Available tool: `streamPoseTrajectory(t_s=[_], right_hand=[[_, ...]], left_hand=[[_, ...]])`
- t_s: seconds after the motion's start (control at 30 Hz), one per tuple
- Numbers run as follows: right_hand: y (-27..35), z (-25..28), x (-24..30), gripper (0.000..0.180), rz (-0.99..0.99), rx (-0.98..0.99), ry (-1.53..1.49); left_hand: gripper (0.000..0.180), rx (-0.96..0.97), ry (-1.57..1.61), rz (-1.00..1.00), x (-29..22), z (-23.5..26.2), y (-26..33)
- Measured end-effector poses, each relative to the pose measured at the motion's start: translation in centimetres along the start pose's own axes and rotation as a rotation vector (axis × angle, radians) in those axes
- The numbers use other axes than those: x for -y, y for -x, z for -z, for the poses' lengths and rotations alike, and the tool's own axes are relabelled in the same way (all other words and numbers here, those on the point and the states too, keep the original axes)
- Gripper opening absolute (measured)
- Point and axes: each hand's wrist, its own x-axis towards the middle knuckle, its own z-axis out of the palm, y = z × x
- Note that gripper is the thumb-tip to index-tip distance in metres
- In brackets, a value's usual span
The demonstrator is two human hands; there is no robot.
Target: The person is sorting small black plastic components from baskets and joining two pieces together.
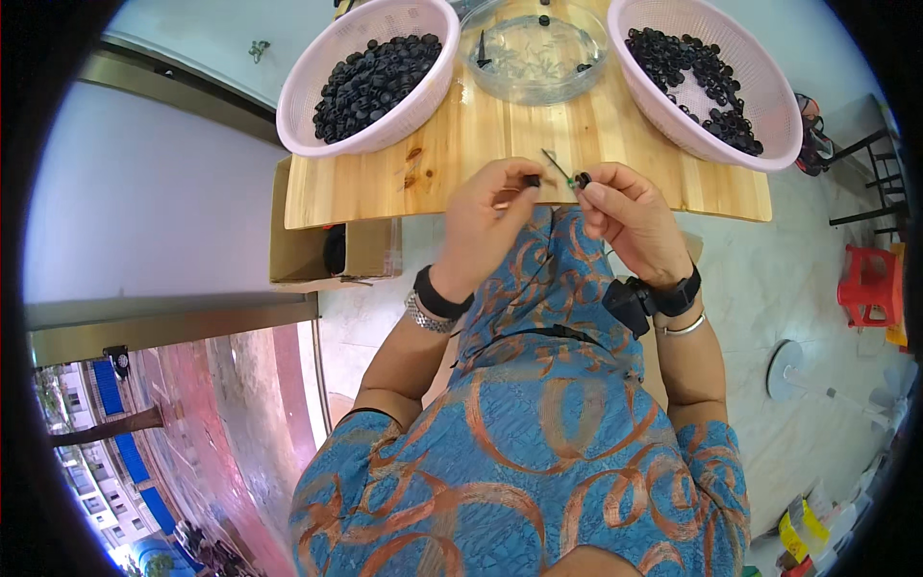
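Observation:
My left hand is over the table's near edge, thumb and fingers pinched on a small black round part. Facing it, my right hand grips a small black ring-like part between thumb and fingertips. Between the two hands a thin dark stick with a green end slants toward the right fingertips; whether they touch it I cannot tell. Beyond the hands stands a clear round tray with thin clear bits, a black pointed piece and a few small black parts.
On the wooden table, a pink basket heaped with black round parts stands left. Another pink basket with looser black rings stands right. A cardboard box sits under the left edge. A red stool and a fan are off right.

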Motion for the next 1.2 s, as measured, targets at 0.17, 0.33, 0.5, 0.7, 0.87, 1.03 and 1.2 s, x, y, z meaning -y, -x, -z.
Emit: streamPoseTrajectory(t_s=[0.17, 0.33, 0.5, 0.7, 0.87, 1.03, 1.2], right_hand=[[-0.8, 1.2, -0.6, 0.016, -0.035, -0.008, -0.295], [-0.6, 1.2, -0.5, 0.016, 0.024, 0.025, -0.402], [-0.3, 1.5, -0.5, 0.017, 0.068, 0.031, -0.429], [-0.1, 1.1, -0.7, 0.020, 0.081, -0.011, -0.350], [0.3, 0.3, -1.2, 0.021, 0.113, -0.036, -0.229], [0.9, -0.2, -1.0, 0.020, 0.116, -0.098, -0.063], [1.3, -0.8, -0.8, 0.019, 0.156, -0.089, 0.069]], left_hand=[[0.017, -0.007, -0.654, -0.226, 2.4, 1.2, -2.6], [0.015, -0.064, -0.862, -0.405, 3.4, 1.4, -3.9], [0.011, -0.160, -0.797, -0.373, 3.6, 0.9, -4.0], [0.012, -0.194, -0.527, -0.314, 0.3, -0.3, -2.1], [0.013, 0.003, -0.148, -0.134, -1.6, -2.6, -0.9], [0.010, 0.019, -0.123, -0.181, -1.5, -2.7, -0.7], [0.007, 0.063, -0.234, -0.232, -1.7, -1.9, -0.4]])
